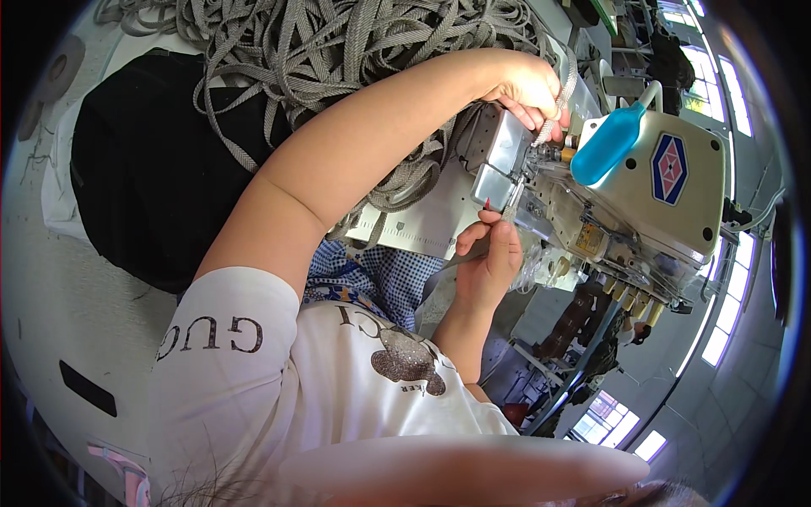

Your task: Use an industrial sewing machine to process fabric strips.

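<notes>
My left hand (530, 89) reaches across to the far side of an industrial sewing machine (655, 182). Its fingers are closed around a length of grey woven tape (568, 89), just beside the needle area. Nearer to me, my right hand (494, 253) pinches a narrow grey strip of the tape (512, 203) between thumb and forefinger, its other fingers curled. This strip runs along the edge of the shiny metal plate (492, 187), on the near side of the machine's foot. The tape's path under the foot is partly hidden by machine parts.
A big tangled heap of grey tape (338, 42) lies on the table to the left and far side, with loops hanging near my left forearm. A black cloth bundle (160, 169) sits at left. A blue paddle-shaped piece (608, 144) hangs before the machine head.
</notes>
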### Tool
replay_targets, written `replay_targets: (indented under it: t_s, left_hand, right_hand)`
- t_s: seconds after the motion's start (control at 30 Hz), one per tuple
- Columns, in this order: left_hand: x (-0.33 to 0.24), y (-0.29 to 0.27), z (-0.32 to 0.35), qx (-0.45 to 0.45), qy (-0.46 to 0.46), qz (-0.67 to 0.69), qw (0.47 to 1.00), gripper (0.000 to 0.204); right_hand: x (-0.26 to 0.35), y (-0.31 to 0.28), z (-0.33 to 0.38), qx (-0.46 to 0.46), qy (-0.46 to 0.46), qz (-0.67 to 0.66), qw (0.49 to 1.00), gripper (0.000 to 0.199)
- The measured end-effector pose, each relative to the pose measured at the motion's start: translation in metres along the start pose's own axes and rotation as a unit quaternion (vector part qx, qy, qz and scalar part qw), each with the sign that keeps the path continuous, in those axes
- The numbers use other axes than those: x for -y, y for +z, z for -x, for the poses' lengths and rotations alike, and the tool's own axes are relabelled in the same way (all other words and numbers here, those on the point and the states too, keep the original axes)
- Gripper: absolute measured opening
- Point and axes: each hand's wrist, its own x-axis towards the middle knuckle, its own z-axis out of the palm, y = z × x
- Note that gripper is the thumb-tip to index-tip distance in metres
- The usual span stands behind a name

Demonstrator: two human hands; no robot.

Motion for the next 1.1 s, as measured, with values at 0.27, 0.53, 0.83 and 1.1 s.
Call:
replay_targets:
  t_s: [0.27, 0.53, 0.83, 1.1]
  left_hand:
    - [0.0, 0.003, -0.008, -0.033, 0.015, 0.028, 0.999, 0.025]
    - [0.003, 0.001, -0.01, -0.09, 0.052, 0.03, 0.994, 0.027]
    - [0.012, -0.008, -0.022, -0.161, 0.135, 0.065, 0.975, 0.029]
    - [0.003, -0.024, -0.023, -0.2, 0.189, 0.145, 0.95, 0.017]
  right_hand:
    - [0.004, 0.0, 0.001, -0.011, 0.004, -0.006, 1.0, 0.029]
    - [0.003, -0.001, 0.0, -0.002, 0.014, -0.017, 1.0, 0.029]
    - [0.003, -0.001, 0.0, 0.005, 0.017, -0.018, 1.0, 0.029]
    - [0.003, -0.002, 0.0, 0.005, 0.017, -0.023, 1.0, 0.029]
